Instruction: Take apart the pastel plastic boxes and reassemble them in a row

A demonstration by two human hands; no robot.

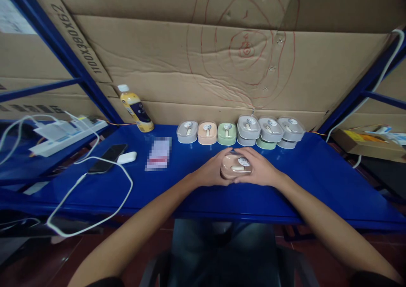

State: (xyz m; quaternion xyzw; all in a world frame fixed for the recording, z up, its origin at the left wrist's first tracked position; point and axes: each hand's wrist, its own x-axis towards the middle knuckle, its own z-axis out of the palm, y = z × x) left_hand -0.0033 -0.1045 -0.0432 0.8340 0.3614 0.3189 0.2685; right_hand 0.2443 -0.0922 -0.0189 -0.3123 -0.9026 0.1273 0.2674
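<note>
A pinkish-beige case with a clear lid and a round white sticker (pixel 236 166) is held between both hands over the blue table. My left hand (pixel 213 168) wraps round its left side, and my right hand (pixel 258 167) wraps round its right side. Behind it stands a row of similar cases: a grey one (pixel 187 132), a peach one (pixel 207 133) and a green one (pixel 226 133) stand singly. Farther right are stacked cases with grey tops, the first (pixel 248 128), second (pixel 270 129) and third (pixel 290 129) side by side.
A yellow bottle (pixel 136 109) stands at the back left of the blue table (pixel 190 198). Nearer are a phone (pixel 108 158) with a looping white cable, a small white case (pixel 127 158) and a blurred card (pixel 158 153). Cardboard (pixel 152 54) walls the back.
</note>
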